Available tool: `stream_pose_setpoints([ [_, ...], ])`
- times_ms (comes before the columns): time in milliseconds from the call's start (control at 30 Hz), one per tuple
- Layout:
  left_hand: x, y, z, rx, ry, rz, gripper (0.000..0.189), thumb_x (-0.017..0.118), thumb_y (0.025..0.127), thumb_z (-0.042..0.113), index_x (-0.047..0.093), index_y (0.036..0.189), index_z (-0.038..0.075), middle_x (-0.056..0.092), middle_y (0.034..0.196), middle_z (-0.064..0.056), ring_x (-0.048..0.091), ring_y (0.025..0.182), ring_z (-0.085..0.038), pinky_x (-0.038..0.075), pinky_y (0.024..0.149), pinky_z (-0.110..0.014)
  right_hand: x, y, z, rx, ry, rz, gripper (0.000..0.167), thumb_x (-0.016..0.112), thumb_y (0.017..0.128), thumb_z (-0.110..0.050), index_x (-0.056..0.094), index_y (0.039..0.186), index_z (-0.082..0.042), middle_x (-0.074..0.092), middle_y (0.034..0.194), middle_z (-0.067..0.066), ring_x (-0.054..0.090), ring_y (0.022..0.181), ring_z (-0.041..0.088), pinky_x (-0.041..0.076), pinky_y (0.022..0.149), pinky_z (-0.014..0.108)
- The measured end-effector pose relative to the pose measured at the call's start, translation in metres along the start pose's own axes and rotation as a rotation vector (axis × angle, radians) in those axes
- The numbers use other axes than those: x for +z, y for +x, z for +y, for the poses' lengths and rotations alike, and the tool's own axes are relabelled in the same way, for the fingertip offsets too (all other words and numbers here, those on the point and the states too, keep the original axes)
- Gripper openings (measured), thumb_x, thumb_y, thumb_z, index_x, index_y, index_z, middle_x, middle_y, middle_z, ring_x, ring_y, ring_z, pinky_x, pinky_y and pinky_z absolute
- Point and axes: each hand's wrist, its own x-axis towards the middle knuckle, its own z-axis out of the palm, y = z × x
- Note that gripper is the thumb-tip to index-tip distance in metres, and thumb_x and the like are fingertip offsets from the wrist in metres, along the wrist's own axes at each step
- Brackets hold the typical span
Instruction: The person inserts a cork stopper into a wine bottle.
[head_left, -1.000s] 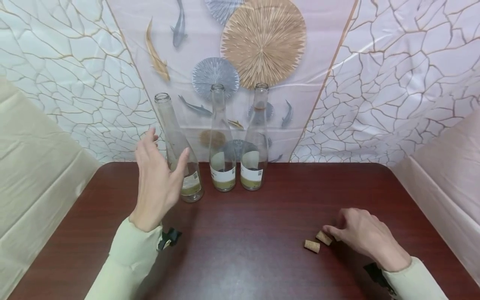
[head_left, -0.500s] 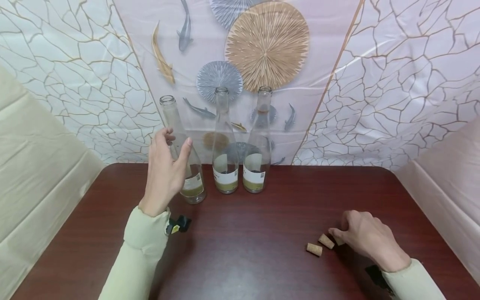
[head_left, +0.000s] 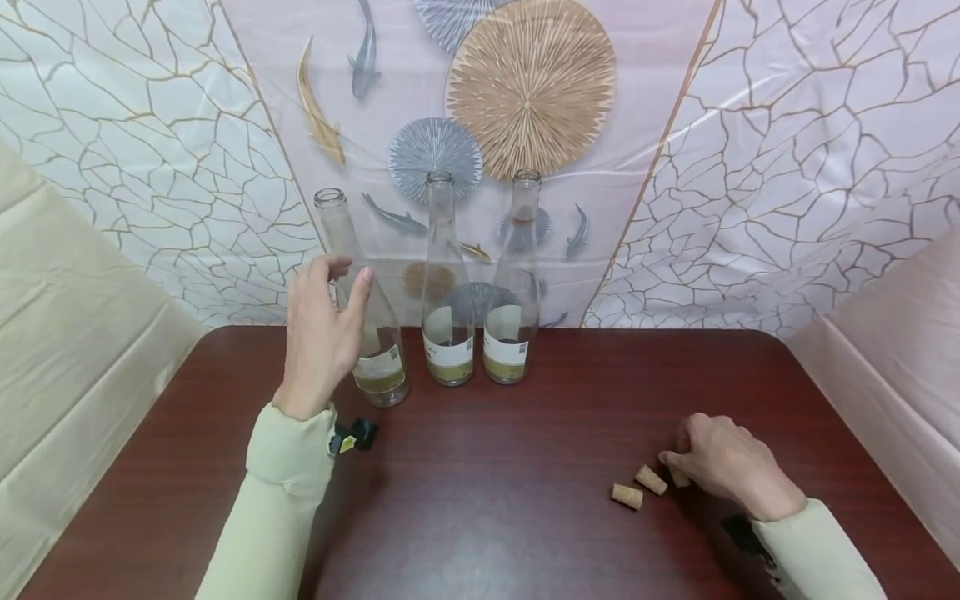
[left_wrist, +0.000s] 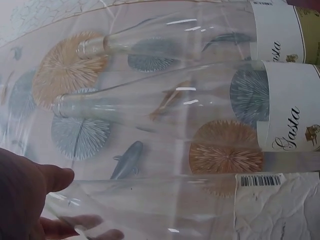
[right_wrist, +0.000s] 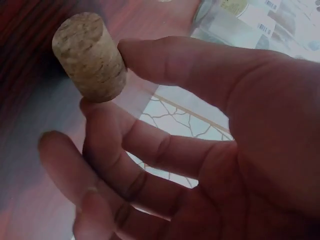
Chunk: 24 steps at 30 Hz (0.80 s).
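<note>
Three clear glass bottles stand at the back of the table. My left hand (head_left: 321, 337) holds the leftmost bottle (head_left: 386, 321) around its upper body, thumb on the near side. In the left wrist view its fingers show through the glass of this bottle (left_wrist: 165, 207). Beside it stand the middle bottle (head_left: 447, 292) and the right bottle (head_left: 512, 292), untouched. Low on the right, my right hand (head_left: 731, 458) pinches a cork (right_wrist: 90, 57) between thumb and forefinger, close to the tabletop. Two more corks, a slanted one (head_left: 651, 480) and an outer one (head_left: 627, 497), lie just left of it.
The dark red wooden table (head_left: 510, 450) reaches back to a patterned cloth backdrop (head_left: 787, 167). Pale cloth sides slope along its left and right edges. A small black device (head_left: 358, 435) is strapped at the left wrist.
My left hand has moved right, and its fingers and thumb have closed around the leftmost bottle. The right hand stays by the corks, with its cork now showing more plainly under the thumb.
</note>
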Motion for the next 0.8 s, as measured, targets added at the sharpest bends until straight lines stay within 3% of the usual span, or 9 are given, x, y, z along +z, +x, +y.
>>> stream_pose_setpoints([
  [333,0.002,0.003,-0.005,0.071,-0.053,0.057,0.039,0.061,0.102,0.031,0.061,0.122,-0.002,0.062,0.122,-0.021,0.05,0.119,-0.039,0.034,0.107,-0.049,-0.003,0.001,0.0,0.037,-0.033,-0.017,0.036,0.071,0.091,-0.038,0.062,0.064,-0.015,0.059,0.068,0.005,0.054,0.063,0.022,0.042,0.056,0.038],
  [567,0.001,0.004,-0.005,0.074,-0.06,0.053,0.039,0.062,0.101,0.035,0.063,0.122,0.001,0.064,0.12,-0.019,0.05,0.118,-0.038,0.034,0.105,-0.047,-0.004,0.001,-0.001,0.031,-0.03,-0.005,0.037,0.071,0.091,-0.038,0.061,0.064,-0.015,0.059,0.068,0.005,0.055,0.064,0.023,0.042,0.056,0.038],
  [667,0.0,0.004,-0.006,0.039,-0.03,0.01,0.047,0.062,0.1,0.04,0.06,0.126,0.001,0.062,0.125,-0.019,0.048,0.121,-0.038,0.035,0.106,-0.049,-0.005,0.001,-0.001,0.039,-0.023,0.001,0.039,0.071,0.09,-0.038,0.06,0.061,-0.015,0.055,0.065,0.004,0.053,0.062,0.022,0.04,0.055,0.037],
  [800,0.0,0.002,-0.011,-0.029,0.047,-0.104,0.06,0.06,0.099,0.049,0.056,0.133,0.0,0.058,0.135,-0.021,0.044,0.13,-0.039,0.034,0.109,-0.053,-0.006,0.001,-0.002,0.035,-0.002,0.031,0.044,0.073,0.089,-0.042,0.056,0.06,-0.014,0.049,0.06,0.001,0.05,0.059,0.02,0.038,0.052,0.035],
])
